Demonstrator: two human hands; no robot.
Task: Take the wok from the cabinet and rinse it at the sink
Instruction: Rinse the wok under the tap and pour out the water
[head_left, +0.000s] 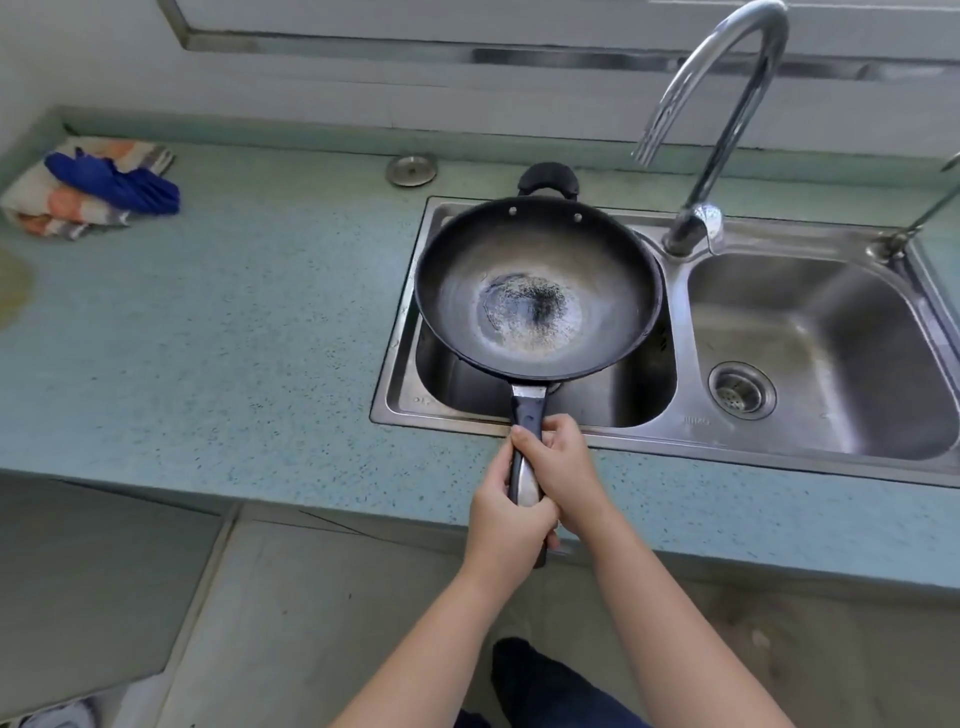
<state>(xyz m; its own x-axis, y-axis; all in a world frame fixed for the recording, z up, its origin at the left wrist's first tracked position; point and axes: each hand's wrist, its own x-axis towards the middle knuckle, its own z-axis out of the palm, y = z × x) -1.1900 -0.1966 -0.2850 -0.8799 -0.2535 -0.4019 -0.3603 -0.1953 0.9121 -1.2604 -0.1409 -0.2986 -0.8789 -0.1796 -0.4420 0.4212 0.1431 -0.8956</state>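
Observation:
A dark wok (537, 291) with a worn grey centre sits level over the left basin of the steel double sink (400, 374). Its long black handle (527, 415) points toward me across the sink's front rim. My left hand (506, 514) grips the near end of that handle. My right hand (558, 467) grips it just ahead, closer to the bowl. A small black helper handle sticks out at the wok's far side. The chrome faucet (717, 104) arches above the divider, its spout to the right of the wok's far rim. No water runs.
The right basin (831, 343) holds only its drain strainer. A folded cloth with a blue glove (109, 182) on it lies on the blue-green counter (208, 322) at far left. A round metal cap (411, 169) sits behind the sink.

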